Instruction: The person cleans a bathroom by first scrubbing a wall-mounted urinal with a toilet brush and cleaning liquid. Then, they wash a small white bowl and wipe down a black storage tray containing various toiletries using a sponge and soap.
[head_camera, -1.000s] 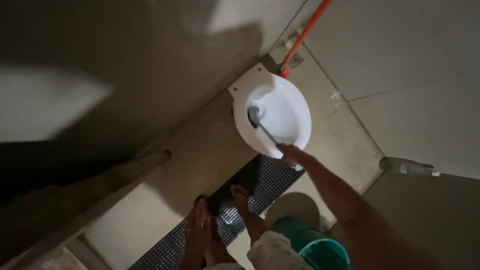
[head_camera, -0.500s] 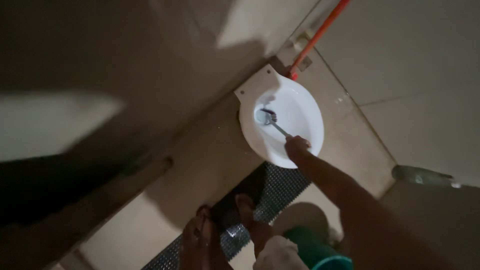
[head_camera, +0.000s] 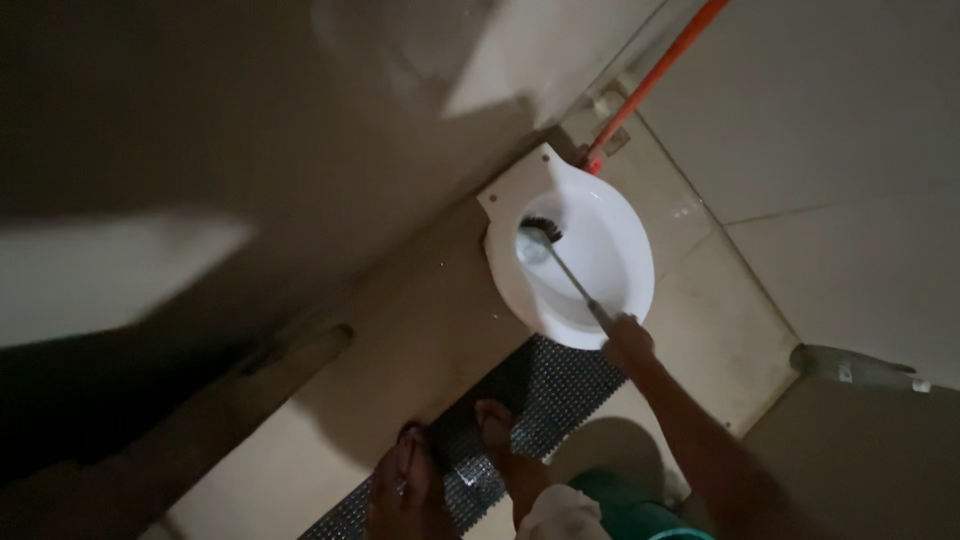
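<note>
The right hand (head_camera: 628, 343), just right of centre, is closed around the handle of a toilet brush (head_camera: 566, 271), whose dark head seems to rest in the white toilet bowl (head_camera: 612, 240) in the upper middle of the frame. The left hand is out of view. Bare feet (head_camera: 495, 430) stand on a dark studded mat (head_camera: 560, 385) below the bowl.

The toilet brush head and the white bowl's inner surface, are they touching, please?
Touching. The head view shows the toilet brush, gripped by the right hand, with its dark bristles pressed against the inside of the white toilet bowl, no gap visible.
</note>
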